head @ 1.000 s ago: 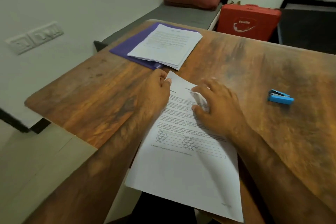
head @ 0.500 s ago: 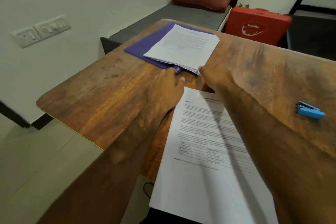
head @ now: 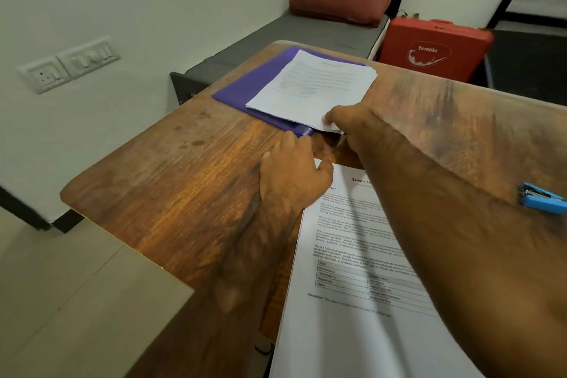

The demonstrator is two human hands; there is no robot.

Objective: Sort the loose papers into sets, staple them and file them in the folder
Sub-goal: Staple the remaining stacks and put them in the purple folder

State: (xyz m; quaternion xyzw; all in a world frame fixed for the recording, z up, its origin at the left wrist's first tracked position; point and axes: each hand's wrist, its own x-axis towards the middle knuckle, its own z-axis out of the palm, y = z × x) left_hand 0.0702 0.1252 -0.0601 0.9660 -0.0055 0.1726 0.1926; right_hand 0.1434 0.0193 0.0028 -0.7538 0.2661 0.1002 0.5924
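A stack of loose printed papers (head: pixel 313 86) lies on a purple folder (head: pixel 245 89) at the far side of the wooden table (head: pixel 171 181). My right hand (head: pixel 346 121) reaches across and pinches the near corner of that stack. My left hand (head: pixel 291 172) rests on the table just before the folder, its thumb on the top left corner of a printed sheet (head: pixel 346 270) that lies near me and hangs over the table's front edge. A blue stapler (head: pixel 541 202) sits at the right, beyond my right forearm.
A red case (head: pixel 435 52) stands beyond the table's far edge. A bench with a dark red cushion (head: pixel 337 3) runs along the white wall. Wall sockets (head: pixel 70 64) are at the left. The table's left edge drops to a tiled floor.
My right hand left the near sheet and reached forward to the far stack, taking hold of its corner. My left hand slid to the sheet's top left corner. The view moved closer.
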